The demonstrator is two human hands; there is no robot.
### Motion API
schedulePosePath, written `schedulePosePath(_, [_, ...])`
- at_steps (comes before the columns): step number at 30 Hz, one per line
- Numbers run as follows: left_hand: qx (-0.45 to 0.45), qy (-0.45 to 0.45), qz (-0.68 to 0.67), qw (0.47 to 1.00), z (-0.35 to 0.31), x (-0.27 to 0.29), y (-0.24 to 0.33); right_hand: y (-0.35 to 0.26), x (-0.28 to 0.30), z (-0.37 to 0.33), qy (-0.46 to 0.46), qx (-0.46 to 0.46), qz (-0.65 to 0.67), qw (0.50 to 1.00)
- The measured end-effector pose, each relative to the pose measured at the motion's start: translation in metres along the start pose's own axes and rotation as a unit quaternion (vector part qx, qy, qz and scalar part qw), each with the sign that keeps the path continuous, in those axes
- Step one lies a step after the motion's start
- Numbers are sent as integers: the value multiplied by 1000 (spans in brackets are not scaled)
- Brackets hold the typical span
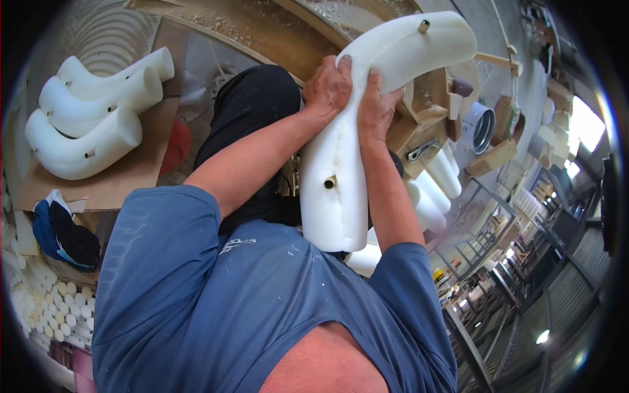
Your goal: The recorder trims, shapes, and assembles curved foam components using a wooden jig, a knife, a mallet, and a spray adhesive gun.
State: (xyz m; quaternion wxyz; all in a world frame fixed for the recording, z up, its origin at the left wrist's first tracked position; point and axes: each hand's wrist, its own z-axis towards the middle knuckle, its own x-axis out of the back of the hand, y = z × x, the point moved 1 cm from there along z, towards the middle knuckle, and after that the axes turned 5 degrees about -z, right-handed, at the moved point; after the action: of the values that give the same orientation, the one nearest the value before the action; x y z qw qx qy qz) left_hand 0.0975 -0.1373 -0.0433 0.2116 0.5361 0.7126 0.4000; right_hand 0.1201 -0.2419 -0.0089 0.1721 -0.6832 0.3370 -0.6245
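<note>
A large white curved padded piece (334, 157), apparently moulded foam, lies lengthwise between my arms. Its thick lower end rests near my lap, its middle narrows, and its far end bends off to the right. A short metal tube stub (329, 183) pokes out of a hole in the lower part, and another stub (424, 25) shows at the far end. A rough seam runs down the narrow part. My left hand (329, 86) grips the narrow middle from the left, thumb on top. From the right, my right hand (377, 110) wraps the same stretch, fingers partly hidden.
Several similar white curved pieces (98, 98) lie on cardboard (154, 141) at the left. Below them is a dark and blue cloth bundle (65, 229). Wooden boxes (419, 124), a metal tool (422, 150) and a round metal duct (481, 128) stand at the right.
</note>
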Motion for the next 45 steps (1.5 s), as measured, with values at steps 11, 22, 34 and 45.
schedulePosePath(11, [-35,-220,-283,933,-4,14,-16,-17,51,33,-65,-18,88,994])
schedulePosePath(22, [-150,-64,-80,983,-24,1,-22,-2,36,-42,-55,-17,-61,996])
schedulePosePath(34, [-164,44,-14,985,-27,-17,-19,22,11,-31,-13,13,-96,995])
schedulePosePath(45, [-145,-121,-217,958,-31,29,7,-13,60,12,-74,-59,78,992])
